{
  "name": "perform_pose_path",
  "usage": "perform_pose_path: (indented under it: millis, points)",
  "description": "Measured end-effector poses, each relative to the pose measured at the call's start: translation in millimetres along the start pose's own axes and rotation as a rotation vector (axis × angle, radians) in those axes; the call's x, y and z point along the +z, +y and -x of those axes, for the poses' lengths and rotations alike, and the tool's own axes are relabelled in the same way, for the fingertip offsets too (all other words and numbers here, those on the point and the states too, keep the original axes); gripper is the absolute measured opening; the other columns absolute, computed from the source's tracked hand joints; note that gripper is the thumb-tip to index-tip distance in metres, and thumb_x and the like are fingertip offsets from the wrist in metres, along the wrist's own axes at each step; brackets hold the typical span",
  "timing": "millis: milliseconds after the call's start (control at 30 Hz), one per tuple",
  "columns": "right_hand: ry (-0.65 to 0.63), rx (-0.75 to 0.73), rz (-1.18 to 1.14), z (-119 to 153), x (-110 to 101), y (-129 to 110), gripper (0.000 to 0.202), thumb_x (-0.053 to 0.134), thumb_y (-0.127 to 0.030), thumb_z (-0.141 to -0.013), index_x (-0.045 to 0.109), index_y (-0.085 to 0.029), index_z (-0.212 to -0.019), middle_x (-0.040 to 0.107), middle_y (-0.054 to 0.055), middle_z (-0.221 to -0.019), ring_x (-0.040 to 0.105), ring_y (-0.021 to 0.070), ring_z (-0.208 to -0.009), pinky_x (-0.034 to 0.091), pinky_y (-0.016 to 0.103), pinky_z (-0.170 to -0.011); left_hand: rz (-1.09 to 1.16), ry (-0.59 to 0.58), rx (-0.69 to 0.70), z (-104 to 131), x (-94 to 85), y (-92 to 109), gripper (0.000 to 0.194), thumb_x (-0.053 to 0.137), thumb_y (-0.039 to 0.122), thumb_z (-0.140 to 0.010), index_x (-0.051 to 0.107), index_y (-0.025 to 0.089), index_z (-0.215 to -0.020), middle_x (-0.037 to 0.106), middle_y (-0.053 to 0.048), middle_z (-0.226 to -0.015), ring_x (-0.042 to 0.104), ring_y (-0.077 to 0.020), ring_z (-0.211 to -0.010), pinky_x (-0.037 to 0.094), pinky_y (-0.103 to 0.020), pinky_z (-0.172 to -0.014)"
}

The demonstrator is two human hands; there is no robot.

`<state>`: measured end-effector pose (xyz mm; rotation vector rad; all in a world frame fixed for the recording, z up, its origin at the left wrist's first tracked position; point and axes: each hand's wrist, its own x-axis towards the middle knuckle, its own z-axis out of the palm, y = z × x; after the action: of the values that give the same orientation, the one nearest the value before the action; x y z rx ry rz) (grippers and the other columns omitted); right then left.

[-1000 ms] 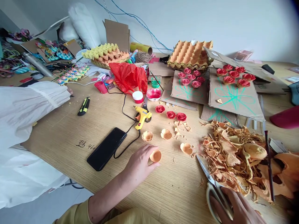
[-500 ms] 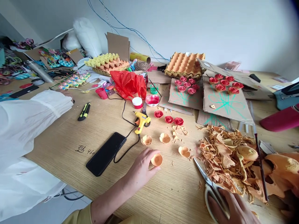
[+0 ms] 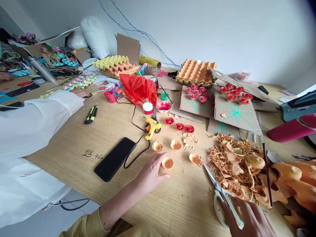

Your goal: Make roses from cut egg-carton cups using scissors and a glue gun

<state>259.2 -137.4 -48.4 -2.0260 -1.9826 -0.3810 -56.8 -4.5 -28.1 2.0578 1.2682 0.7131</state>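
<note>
Plain orange egg-tray cup (image 3: pixel 168 163) sits on the wooden table (image 3: pixel 182 200), mouth up, between the index finger and thumb of the left hand (image 3: pixel 151 169) — thumb spread clear of it on the near side, index just behind; whether a fingertip touches the rim can't be told. Right hand (image 3: pixel 249 215) is at the pale handles of the scissors (image 3: pixel 223 194), which lie on the table with tips pointing away from it; how tightly the fingers close on them can't be told. Just beyond the left hand: three petal-cut cups (image 3: pixel 176 145), uncut scraps of the same orange stuff beside them, then three red paper roses (image 3: pixel 179 126) in a row. Left of that hand, a black phone (image 3: pixel 115 159) lies flat; past the phone, a yellow glue gun (image 3: pixel 152 127) with black cord, and further left a box cutter (image 3: pixel 91 115). Ahead of the right hand, a heap of trimmings (image 3: pixel 237 164) with a paintbrush (image 3: pixel 267 174) across its right side. Farther off from both hands: dish of red paint (image 3: pixel 163 106), white-lidded jar (image 3: pixel 147 108), red plastic bag (image 3: pixel 138 89), cardboard sheets (image 3: pixel 237 115) bearing more roses, stacked egg trays (image 3: pixel 196 70). Far left — a co-worker's white sleeve (image 3: pixel 61 115).
</note>
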Motion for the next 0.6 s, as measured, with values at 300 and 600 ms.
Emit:
perform_pose_path:
  millis: [300,600]
  points:
    - [-0.140,-0.051,-0.188,-85.1,-4.5,-51.2,0.032,0.048,-0.042,-0.101,0.058,-0.019,-0.120,0.067,0.011,-0.109,0.063,0.0273,-0.098,0.050,0.040,-0.086,0.042,0.093,0.082,-0.4,3.0,-1.5,0.066,0.077,0.012,-0.078,0.050,0.032,-0.135,0.066,-0.006,-0.127,0.065,-0.0343,-0.118,0.057,-0.051,-0.102]
    - [-0.136,-0.183,-0.088,-127.5,35.8,-64.9,0.039,0.055,-0.039,-0.098,0.055,-0.016,-0.129,0.070,0.012,-0.113,0.063,0.0310,-0.099,0.047,0.043,-0.083,0.106,-0.006,-0.002,-2.9,2.0,-5.8,0.061,0.079,0.015,-0.076,0.053,0.025,-0.130,0.064,-0.009,-0.127,0.062,-0.0318,-0.119,0.054,-0.046,-0.104]
